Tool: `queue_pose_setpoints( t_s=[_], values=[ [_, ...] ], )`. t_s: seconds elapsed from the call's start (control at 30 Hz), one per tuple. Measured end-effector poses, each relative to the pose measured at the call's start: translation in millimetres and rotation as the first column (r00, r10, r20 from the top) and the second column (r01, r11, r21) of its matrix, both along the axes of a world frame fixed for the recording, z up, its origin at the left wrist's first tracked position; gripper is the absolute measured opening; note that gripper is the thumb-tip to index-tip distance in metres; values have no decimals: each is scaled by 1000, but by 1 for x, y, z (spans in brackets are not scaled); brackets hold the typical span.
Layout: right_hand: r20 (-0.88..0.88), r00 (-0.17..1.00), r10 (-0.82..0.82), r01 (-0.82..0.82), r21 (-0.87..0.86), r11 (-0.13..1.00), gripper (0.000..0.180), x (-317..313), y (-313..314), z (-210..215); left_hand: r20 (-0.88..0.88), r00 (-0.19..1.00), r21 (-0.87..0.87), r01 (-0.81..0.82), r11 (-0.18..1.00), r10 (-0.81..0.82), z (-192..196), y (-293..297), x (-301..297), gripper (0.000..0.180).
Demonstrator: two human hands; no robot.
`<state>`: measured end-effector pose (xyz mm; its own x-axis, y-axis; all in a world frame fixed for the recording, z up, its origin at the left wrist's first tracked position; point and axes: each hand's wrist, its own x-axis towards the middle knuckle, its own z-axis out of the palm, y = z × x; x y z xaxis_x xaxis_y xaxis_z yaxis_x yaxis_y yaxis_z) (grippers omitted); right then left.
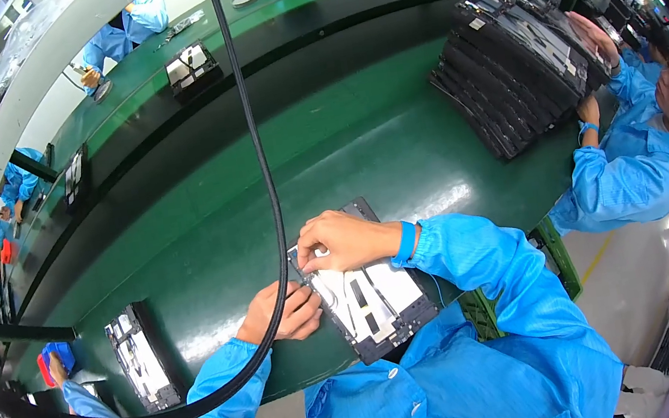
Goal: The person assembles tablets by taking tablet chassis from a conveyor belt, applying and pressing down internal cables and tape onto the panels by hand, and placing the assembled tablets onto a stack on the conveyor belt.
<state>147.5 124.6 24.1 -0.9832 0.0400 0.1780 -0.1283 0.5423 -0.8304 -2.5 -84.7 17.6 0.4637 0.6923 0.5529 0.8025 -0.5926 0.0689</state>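
Observation:
An opened flat electronic device, tablet-like with a dark frame and pale battery cells, lies at a slant on the green table in front of me. My right hand reaches over its upper left part, fingertips pinched together at the edge; what they hold is too small to make out. A blue strap circles my right wrist. My left hand rests against the device's left edge, fingers curled and thumb near the right fingertips. Anything inside those curled fingers is hidden.
A tall leaning stack of similar devices stands at the far right, with a co-worker's hands on it. Another opened device lies to my left. A black cable hangs across the view. Green crates sit below the table edge.

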Motion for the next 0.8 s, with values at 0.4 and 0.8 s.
queue_pose_setpoints(
  t_s=[0.4, 0.8],
  values=[
    [-109, 994, -31, 21, -89, 996, 17, 3, -4, 4, -20, 992, -46, -124, 991, 124, -3, -4, -14, 30],
    [-32, 999, -40, 38, -38, 999, 20, -3, -8, 4, 58, 948, -209, -296, 932, 314, 1, -21, 2, 41]
  ],
)
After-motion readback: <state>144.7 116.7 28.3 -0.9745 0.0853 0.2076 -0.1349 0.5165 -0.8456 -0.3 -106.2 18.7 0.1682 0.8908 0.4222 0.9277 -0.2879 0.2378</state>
